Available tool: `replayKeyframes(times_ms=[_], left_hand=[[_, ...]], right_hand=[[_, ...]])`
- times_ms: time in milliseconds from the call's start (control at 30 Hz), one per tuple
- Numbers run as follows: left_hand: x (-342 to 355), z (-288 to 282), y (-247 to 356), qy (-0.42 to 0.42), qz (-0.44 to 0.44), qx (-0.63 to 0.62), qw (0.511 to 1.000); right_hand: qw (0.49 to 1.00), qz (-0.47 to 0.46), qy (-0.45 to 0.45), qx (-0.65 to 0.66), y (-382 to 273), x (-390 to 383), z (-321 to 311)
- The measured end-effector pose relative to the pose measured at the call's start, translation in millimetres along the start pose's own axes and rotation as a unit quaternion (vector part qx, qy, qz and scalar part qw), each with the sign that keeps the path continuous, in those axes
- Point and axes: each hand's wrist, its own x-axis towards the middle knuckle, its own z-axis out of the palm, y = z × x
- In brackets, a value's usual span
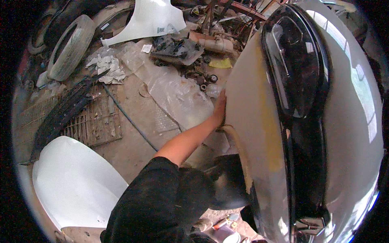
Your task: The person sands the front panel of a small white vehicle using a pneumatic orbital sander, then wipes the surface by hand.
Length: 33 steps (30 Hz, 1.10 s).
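My left arm, in a black short sleeve, reaches up along the side of a grey car body. My left hand lies against the outer side of the fender, just above the wheel arch edge. It is seen from the side, fingers stretched along the panel, with nothing visible in it. A yellowish streak runs down the fender beside the dark headlight. Right of the headlight curves the glossy hood. My right hand is out of view.
A white curved panel lies at lower left, and another white panel at the top. Bubble wrap, a dark hose, a tyre, crumpled white cloth and a black trim piece litter the floor.
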Motion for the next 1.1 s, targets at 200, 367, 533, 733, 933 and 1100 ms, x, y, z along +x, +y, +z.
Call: replayKeyframes(times_ms=[200,367,533,733,933,1100], left_hand=[[-65.5,-93.1,-96.8,-0.067,-0.117,0.584,0.8],[-71.4,-143.3,-36.6,-0.064,-0.269,0.584,0.763],[-96.0,-184.0,41.3,0.171,-0.078,0.562,0.805],[-166.3,-98.6,297.4,-0.072,-0.102,0.407,0.905],[-319.6,-34.1,407.8,-0.367,0.156,0.265,0.878],[-360.0,-15.7,398.6,-0.354,0.156,0.224,0.895]], right_hand=[[1.0,-0.003,0.006,-0.005,9.0,4.3,-10.3],[0.996,-0.093,-0.015,-0.01,-26.7,-19.0,-10.5],[0.948,-0.296,-0.095,0.071,-86.7,-74.3,-10.3],[0.818,-0.508,-0.198,0.185,-164.9,-126.3,-27.6],[0.781,-0.51,-0.23,0.276,-327.1,-147.0,-21.9],[0.774,-0.461,-0.282,0.33,-384.4,-169.0,-28.3]])
